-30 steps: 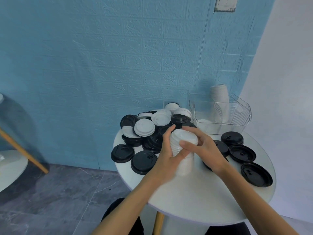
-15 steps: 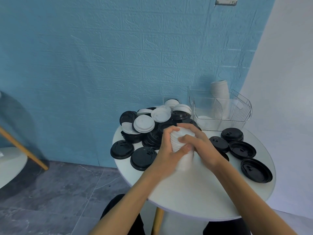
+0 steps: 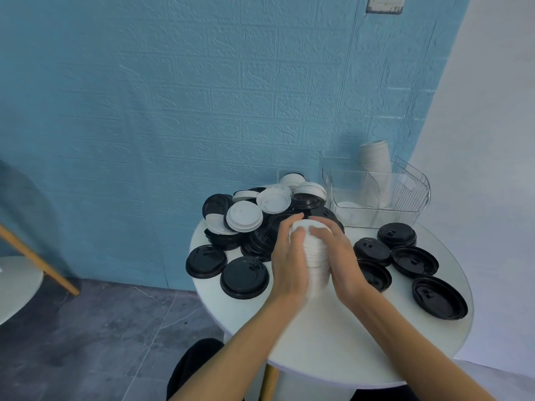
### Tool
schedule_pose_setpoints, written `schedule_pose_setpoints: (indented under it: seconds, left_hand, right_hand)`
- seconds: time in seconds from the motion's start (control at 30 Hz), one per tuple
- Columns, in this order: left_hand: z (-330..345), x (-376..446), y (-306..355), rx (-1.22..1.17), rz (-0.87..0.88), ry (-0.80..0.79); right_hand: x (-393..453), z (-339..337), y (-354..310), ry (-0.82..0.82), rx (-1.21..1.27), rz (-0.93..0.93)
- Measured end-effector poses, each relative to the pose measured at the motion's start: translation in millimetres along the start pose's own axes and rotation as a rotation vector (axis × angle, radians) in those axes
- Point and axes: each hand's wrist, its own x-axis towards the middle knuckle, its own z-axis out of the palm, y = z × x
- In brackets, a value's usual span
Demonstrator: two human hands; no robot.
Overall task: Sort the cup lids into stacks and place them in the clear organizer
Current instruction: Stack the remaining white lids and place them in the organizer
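A tall stack of white lids (image 3: 316, 256) stands on the round white table (image 3: 333, 340). My left hand (image 3: 289, 259) grips its left side and my right hand (image 3: 340, 260) grips its right side, thumbs meeting near the top. Behind my hands lies a mixed pile of white lids (image 3: 244, 216) and black lids (image 3: 262, 240). The clear organizer (image 3: 405, 198) stands at the table's back right, with another white lid stack (image 3: 376, 169) leaning inside it.
Loose black lids lie on the table: two at the left front (image 3: 244, 277), several at the right (image 3: 440, 296). A blue brick-pattern wall is right behind the table. A second table edge (image 3: 17, 285) and a wooden leg (image 3: 37, 259) are at far left.
Both hands have closed in tighter round the white stack, the right hand shifting from the top front to the stack's right side. The view has tilted slightly.
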Motion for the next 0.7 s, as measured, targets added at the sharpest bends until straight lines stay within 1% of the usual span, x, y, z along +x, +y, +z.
schedule_pose_setpoints:
  seconds: [0.13, 0.33, 0.47, 0.57, 0.7]
  left_hand:
    - [5, -2, 0, 0.038, 0.013, 0.09]
    - [9, -4, -1, 0.066, 0.007, 0.175]
    - [8, -6, 2, 0.091, -0.003, 0.187]
    - [8, -8, 3, 0.089, -0.008, 0.167]
    - [7, -11, 3, 0.097, 0.035, 0.124]
  right_hand:
    - [-1, 5, 1, 0.052, 0.04, 0.039]
    - [-3, 11, 1, 0.174, -0.044, 0.037]
    - [-5, 12, 2, 0.163, -0.078, 0.017]
    - [-5, 11, 3, 0.145, -0.085, 0.015]
    - [1, 2, 5, 0.043, -0.093, 0.105]
